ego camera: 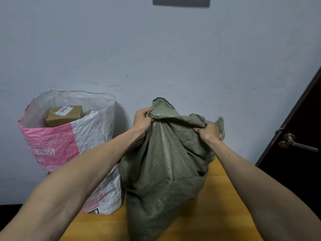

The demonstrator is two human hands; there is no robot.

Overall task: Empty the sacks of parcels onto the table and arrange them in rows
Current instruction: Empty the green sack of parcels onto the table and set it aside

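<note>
A green woven sack (163,171) stands in the middle of the wooden table (217,214), bunched at its top. My left hand (141,120) grips the gathered fabric at the upper left of the sack. On the upper right, my right hand (209,130) clutches another fold of it. What the green sack holds is hidden. To the left stands a pink and white sack (69,148), open at the top, with a brown cardboard parcel (63,114) bearing a white label showing inside, and a second parcel's corner beside it.
A pale wall rises right behind both sacks. A dark door with a metal lever handle (295,142) is at the right. The table's bare orange surface shows in front of and to the right of the green sack.
</note>
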